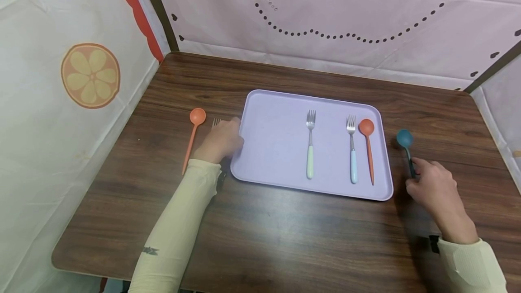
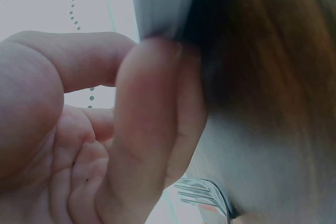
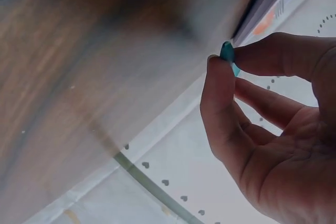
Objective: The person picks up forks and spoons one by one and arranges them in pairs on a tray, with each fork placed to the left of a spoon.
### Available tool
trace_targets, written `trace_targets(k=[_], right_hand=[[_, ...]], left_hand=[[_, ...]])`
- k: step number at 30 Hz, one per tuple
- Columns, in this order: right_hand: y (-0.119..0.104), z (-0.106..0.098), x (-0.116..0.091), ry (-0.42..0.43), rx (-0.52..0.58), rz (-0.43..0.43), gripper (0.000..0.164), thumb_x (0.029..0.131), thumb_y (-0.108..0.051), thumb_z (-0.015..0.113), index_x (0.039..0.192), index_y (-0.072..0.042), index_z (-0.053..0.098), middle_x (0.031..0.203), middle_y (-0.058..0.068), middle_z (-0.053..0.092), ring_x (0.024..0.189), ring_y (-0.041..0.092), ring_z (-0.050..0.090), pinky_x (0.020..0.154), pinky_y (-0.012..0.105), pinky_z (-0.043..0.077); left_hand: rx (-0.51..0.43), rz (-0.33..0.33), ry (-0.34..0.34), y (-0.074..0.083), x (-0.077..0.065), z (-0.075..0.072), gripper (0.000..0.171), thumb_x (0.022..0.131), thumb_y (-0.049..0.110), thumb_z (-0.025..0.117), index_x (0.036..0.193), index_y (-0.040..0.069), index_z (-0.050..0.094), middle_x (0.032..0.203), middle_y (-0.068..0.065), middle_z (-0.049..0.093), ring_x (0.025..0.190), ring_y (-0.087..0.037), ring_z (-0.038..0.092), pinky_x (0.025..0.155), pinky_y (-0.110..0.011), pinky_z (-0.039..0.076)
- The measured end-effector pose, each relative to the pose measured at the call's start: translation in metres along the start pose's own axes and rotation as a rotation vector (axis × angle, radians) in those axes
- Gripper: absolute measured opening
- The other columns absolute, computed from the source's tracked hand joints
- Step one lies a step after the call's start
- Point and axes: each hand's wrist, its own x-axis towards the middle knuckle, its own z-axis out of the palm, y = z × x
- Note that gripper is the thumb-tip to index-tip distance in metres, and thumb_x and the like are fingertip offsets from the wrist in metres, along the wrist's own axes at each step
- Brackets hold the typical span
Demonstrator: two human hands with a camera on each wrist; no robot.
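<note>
Cream left sleeve (image 1: 175, 225) nearest camera. Left hand (image 1: 220, 141) seems to pinch left edge of lilac round-cornered rectangular tray (image 1: 268, 134); contact blurred. Right hand (image 1: 437, 189) pinches dark-teal round-bowled spoon (image 1: 404, 139) by handle, just right of tray, bowl pointing forward, long axis near-parallel to tray's right edge.

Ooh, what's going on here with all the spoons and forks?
Someone's left hand is holding the left edge of a light purple tray, and their right hand is pinching the handle of a teal spoon just right of it. On the tray are a green-handled fork, a blue-handled fork and an orange spoon. Off to the tray's left are another orange spoon and a fork partly hidden by the left hand.
</note>
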Motion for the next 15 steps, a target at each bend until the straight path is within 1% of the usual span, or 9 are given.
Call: trace_targets(k=[6, 10, 15], right_hand=[[-0.007, -0.002, 0.000, 0.034, 0.013, -0.022, 0.051, 0.066, -0.005, 0.057, 0.114, 0.011, 0.053, 0.088, 0.026, 0.056, 0.083, 0.042, 0.051, 0.060, 0.061, 0.041], [-0.010, -0.002, 0.000, 0.062, 0.025, -0.055, 0.050, 0.065, -0.005, 0.058, 0.113, 0.011, 0.054, 0.086, 0.024, 0.057, 0.080, 0.040, 0.052, 0.059, 0.060, 0.041], [-0.014, -0.003, 0.001, 0.074, 0.035, -0.075, 0.050, 0.064, -0.004, 0.058, 0.111, 0.011, 0.055, 0.084, 0.022, 0.057, 0.078, 0.037, 0.053, 0.059, 0.059, 0.042]], left_hand=[[-0.005, 0.002, -0.002, 0.000, 0.000, 0.000, 0.037, 0.080, 0.006, 0.046, 0.116, -0.002, 0.045, 0.086, -0.016, 0.055, 0.068, -0.029, 0.054, 0.050, -0.036, 0.045], [-0.008, 0.002, -0.004, 0.001, -0.001, -0.001, 0.036, 0.080, 0.006, 0.046, 0.115, -0.003, 0.046, 0.085, -0.016, 0.055, 0.067, -0.029, 0.054, 0.049, -0.035, 0.045], [-0.006, 0.003, -0.006, 0.001, -0.001, -0.001, 0.036, 0.080, 0.007, 0.046, 0.115, -0.003, 0.046, 0.083, -0.016, 0.056, 0.066, -0.029, 0.054, 0.049, -0.035, 0.045]])
